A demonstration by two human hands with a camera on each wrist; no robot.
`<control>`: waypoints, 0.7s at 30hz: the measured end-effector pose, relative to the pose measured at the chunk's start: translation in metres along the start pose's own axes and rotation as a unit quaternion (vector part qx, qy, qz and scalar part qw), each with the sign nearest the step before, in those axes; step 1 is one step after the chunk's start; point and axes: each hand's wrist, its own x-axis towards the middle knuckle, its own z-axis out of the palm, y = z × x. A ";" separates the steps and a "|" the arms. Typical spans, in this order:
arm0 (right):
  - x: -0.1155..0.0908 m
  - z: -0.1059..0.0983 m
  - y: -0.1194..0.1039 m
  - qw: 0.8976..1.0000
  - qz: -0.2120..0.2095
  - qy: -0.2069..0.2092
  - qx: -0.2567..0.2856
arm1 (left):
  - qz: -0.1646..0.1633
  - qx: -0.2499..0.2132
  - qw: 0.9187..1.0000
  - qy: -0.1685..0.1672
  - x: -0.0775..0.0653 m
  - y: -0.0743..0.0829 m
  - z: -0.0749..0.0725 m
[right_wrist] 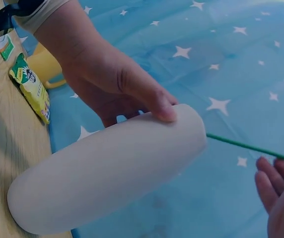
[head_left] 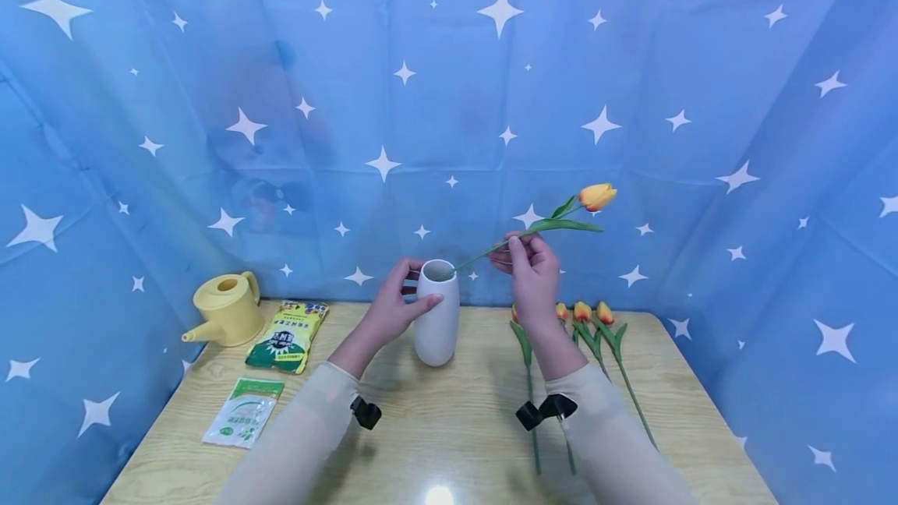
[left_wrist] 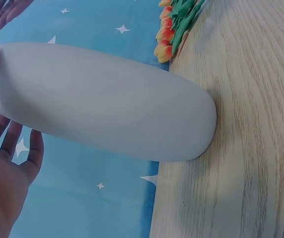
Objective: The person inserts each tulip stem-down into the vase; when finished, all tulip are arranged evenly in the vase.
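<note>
A white vase (head_left: 436, 326) stands upright on the wooden table. My left hand (head_left: 396, 300) grips it near the rim, thumb on the front and fingers behind. Above and to the right, my right hand (head_left: 533, 271) pinches the stem of a yellow-orange tulip (head_left: 597, 197), whose bloom points up and to the right. The stem (right_wrist: 241, 145) slants down, its lower end inside the vase mouth. More tulips (head_left: 605, 313) lie on the table beneath the right forearm, which hides part of them.
At the table's left stand a yellow watering can (head_left: 228, 310) and a green-yellow bag (head_left: 288, 336), with a small white-green packet (head_left: 243, 411) in front of them. A blue curtain (head_left: 449, 100) with white stars hangs behind the wooden table (head_left: 421, 427).
</note>
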 end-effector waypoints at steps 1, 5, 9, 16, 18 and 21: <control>0.000 0.002 0.001 1.000 0.006 -0.003 0.001 | 0.000 0.001 1.000 0.000 0.000 0.000 0.000; 0.003 0.008 0.004 0.999 0.024 -0.015 0.014 | 0.000 0.002 1.000 0.001 0.000 -0.001 0.000; 0.005 0.015 0.007 0.999 0.026 -0.019 0.034 | 0.000 0.000 1.000 0.003 0.000 -0.001 0.000; 0.007 0.025 0.011 0.999 0.039 -0.024 0.007 | -0.011 0.005 1.000 0.003 -0.001 -0.001 0.001; 0.007 0.028 0.012 0.998 0.040 -0.037 -0.013 | -0.010 0.006 1.000 0.004 -0.001 -0.001 0.001; 0.007 0.032 0.014 0.997 0.040 -0.057 -0.040 | -0.005 0.006 1.000 0.007 0.000 -0.001 0.001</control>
